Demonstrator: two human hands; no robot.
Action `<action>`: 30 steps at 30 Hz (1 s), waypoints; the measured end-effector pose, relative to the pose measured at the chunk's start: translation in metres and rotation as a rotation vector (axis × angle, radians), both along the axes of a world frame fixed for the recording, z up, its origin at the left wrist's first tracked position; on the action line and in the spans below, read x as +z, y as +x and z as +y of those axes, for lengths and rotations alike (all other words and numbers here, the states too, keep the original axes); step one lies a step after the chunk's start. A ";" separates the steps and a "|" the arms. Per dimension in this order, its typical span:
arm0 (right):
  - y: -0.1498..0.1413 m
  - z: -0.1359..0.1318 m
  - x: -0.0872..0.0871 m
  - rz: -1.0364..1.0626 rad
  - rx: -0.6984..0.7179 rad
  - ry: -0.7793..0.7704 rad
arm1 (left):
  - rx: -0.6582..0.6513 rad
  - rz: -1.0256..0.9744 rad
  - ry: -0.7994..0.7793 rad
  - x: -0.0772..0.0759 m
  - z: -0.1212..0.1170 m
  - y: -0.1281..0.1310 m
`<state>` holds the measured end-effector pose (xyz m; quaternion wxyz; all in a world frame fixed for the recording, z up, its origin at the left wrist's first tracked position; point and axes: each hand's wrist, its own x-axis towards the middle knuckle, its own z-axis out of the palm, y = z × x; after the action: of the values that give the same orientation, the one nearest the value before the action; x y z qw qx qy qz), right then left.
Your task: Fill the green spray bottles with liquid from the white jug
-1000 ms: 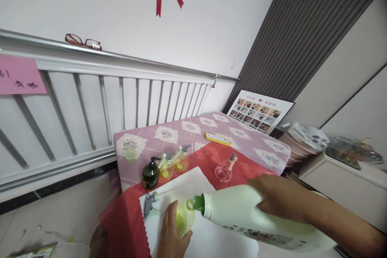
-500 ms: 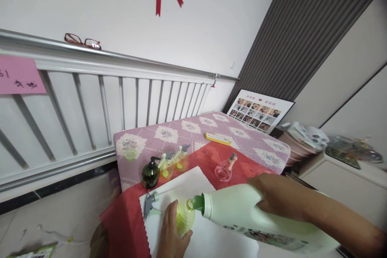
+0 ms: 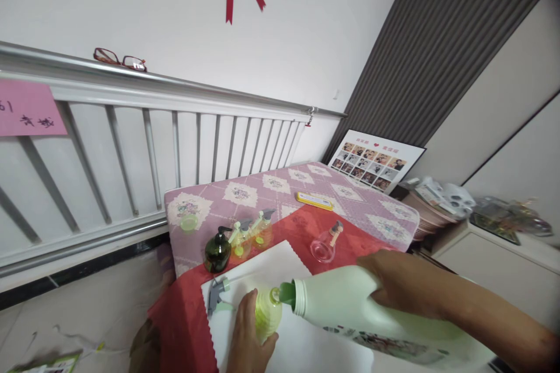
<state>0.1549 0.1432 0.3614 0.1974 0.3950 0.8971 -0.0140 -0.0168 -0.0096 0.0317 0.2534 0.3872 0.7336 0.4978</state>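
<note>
Jug (image 3: 371, 315) lies near-horizontal in right hand (image 3: 394, 277), spout pointing left into small bottle (image 3: 266, 315) gripped by left hand (image 3: 247, 341).

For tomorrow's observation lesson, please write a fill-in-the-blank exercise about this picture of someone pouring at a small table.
1. The right hand tilts a large white jug whose spout is coloured ____.
2. The left hand steadies a small round bottle that holds ____ liquid.
3. On the rail above the radiator lies a pair of ____.
4. The dark green pump bottle stands at the edge of the ____ cloth.

Missing words: green; yellow; glasses; red
</note>
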 end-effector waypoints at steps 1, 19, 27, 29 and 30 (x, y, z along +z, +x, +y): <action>0.000 0.000 0.000 0.002 0.002 -0.001 | 0.001 0.000 -0.009 0.000 0.000 0.000; 0.000 0.001 0.000 0.017 0.010 -0.014 | 0.007 0.001 0.015 -0.010 0.002 0.001; -0.001 0.001 0.001 0.023 0.012 -0.010 | -0.002 -0.002 -0.002 -0.005 0.000 0.001; 0.000 0.002 0.000 0.022 0.010 -0.007 | -0.007 0.002 -0.013 -0.004 0.001 0.001; 0.000 0.002 -0.001 0.019 0.009 -0.005 | -0.007 0.003 -0.020 -0.004 0.001 0.001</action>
<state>0.1550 0.1454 0.3609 0.1898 0.3905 0.9006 -0.0193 -0.0156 -0.0089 0.0281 0.2580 0.3880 0.7374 0.4890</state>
